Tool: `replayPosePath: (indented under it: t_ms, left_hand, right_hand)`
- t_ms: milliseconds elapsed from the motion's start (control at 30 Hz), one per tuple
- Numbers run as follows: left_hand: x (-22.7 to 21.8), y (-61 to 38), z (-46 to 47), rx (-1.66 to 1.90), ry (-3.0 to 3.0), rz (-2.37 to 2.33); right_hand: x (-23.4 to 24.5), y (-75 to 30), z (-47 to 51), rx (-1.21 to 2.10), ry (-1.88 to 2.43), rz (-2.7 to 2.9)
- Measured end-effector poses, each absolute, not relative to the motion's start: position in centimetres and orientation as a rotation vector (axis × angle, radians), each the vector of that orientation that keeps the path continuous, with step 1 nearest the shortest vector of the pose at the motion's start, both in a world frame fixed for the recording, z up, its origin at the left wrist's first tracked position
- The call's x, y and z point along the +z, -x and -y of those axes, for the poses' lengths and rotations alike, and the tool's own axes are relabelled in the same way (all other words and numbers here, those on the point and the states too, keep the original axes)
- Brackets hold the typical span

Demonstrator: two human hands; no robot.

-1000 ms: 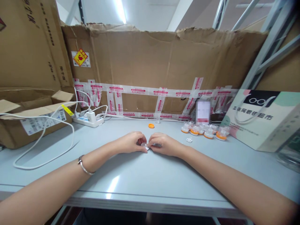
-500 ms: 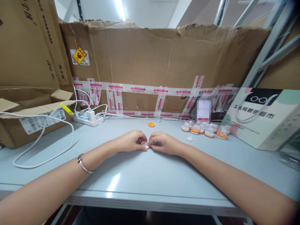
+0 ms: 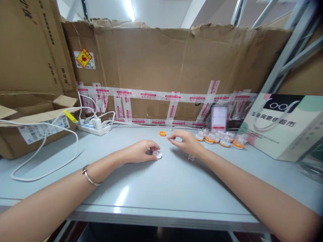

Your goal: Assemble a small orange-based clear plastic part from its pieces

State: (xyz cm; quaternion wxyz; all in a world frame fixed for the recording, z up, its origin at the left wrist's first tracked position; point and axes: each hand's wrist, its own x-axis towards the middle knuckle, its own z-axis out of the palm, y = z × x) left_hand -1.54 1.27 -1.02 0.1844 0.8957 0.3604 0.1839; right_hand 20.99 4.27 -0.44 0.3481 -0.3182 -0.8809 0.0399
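Observation:
My left hand (image 3: 146, 151) rests on the table with thumb and fingers closed on the edge of a small round plastic disc (image 3: 157, 154), white with a clear rim. Farther back, my right hand (image 3: 183, 139) hovers with thumb and index fingertips pinched together. Whether anything small is between those tips I cannot make out. Just beyond them lie an orange plastic ring (image 3: 163, 133) and a small clear plastic piece (image 3: 170, 129). Beside the right wrist sits a little white perforated part (image 3: 191, 157), partly covered by the hand.
Several clear plastic pieces with orange bases (image 3: 224, 143) stand at the back right, beside a paper bag (image 3: 275, 127). A power strip (image 3: 98, 129) with white cables and an open carton (image 3: 35, 127) occupy the left. A large cardboard sheet (image 3: 151, 64) walls the back.
My right hand has left the disc and moved back and to the right. The white perforated part now shows farther left and nearer. My left hand still holds the disc.

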Motion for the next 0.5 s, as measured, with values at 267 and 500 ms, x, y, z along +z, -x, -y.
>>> replayPosePath:
  t_ms: [267, 500]
  left_hand:
    - [-0.7, 1.7, -1.0, 0.506, -2.480, -0.995]
    - [-0.9, 1.8, -2.0, 0.700, -2.360, -1.118]
  right_hand:
    - [1.7, -23.8, -5.4, -0.043, 1.200, 2.023]
    - [1.8, -23.3, -5.1, -0.002, 1.132, 2.051]
